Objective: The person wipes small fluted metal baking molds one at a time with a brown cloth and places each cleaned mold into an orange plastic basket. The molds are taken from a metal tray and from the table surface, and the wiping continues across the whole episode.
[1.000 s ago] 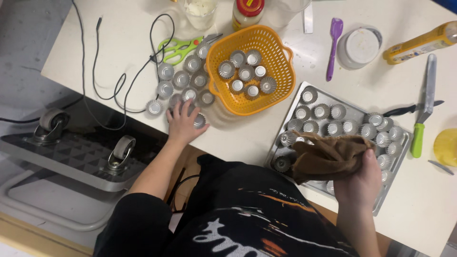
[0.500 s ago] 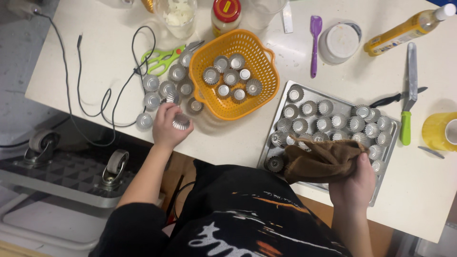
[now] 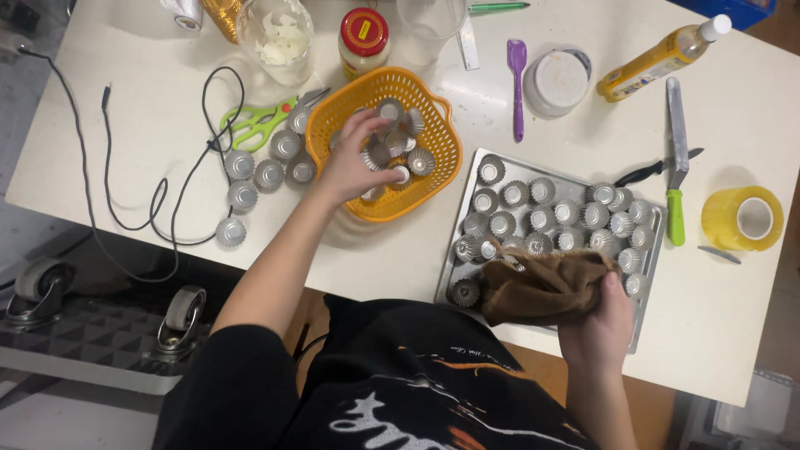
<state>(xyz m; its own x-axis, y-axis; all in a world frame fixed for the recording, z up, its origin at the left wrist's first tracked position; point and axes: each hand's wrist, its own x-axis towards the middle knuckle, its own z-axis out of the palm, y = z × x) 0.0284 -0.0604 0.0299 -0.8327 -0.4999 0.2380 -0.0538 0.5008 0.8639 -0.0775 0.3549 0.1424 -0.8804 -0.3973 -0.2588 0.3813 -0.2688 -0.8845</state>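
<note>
My left hand (image 3: 354, 162) reaches into the orange plastic basket (image 3: 443, 125) at the table's middle, its fingers closed around a small fluted metal tart mould (image 3: 379, 154) among several others. More loose moulds (image 3: 258, 171) lie on the table just left of the basket. My right hand (image 3: 598, 329) grips a bunched brown cloth (image 3: 537, 287) over the near edge of a metal baking tray (image 3: 451, 260), which holds several rows of the same moulds (image 3: 550, 217).
Green scissors (image 3: 254, 125) and a black cable (image 3: 167, 196) lie at the left. At the back are a glass jar (image 3: 279, 33), a red-lidded jar (image 3: 364, 37), a purple spatula (image 3: 517, 83), a white tub (image 3: 557, 79) and a yellow bottle (image 3: 662, 58). A green-handled knife (image 3: 675, 167) and a yellow tape roll (image 3: 742, 218) lie at the right.
My left hand took a mould from the loose group on the table and moved right into the orange basket. My right hand stays on the cloth over the tray.
</note>
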